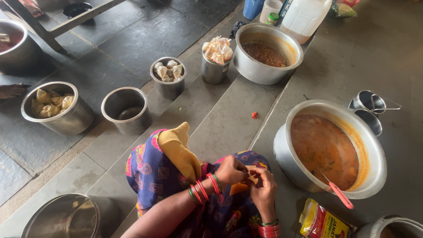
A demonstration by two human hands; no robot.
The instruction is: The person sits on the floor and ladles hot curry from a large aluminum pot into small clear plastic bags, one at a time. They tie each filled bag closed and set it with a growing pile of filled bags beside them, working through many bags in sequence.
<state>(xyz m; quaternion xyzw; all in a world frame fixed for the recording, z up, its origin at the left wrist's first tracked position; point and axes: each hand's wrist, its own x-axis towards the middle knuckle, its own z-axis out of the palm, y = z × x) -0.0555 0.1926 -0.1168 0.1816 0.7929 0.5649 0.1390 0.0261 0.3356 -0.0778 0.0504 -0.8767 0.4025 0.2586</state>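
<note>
Fingers: your left hand [230, 171] and right hand [263, 187] meet over your lap, both sets of fingers pinched on a small clear plastic pouch of orange-yellow food [245, 181].
Pouch: it sits between the two hands, above your patterned purple cloth [154, 172], just left of the large pot.
Wrists: red and green bangles [205, 188] ring your left wrist; more red ones circle the right.
Large pot: a wide steel pot of orange curry [324, 150] stands on the stone floor [229, 119] just to your right, with a pink-handled spoon [338, 192] leaning in it.
Second pot: a steel pot of brown curry [269, 53] stands farther ahead.
Filled pouches: two small steel containers [168, 78] and [216, 61] ahead hold tied pouches, and a steel bowl [56, 108] at far left holds more.
Empty vessel: a steel pot [125, 109] stands between that bowl and the nearer container.
Packet: a red and yellow packet [321, 220] lies near your right hand.
</note>
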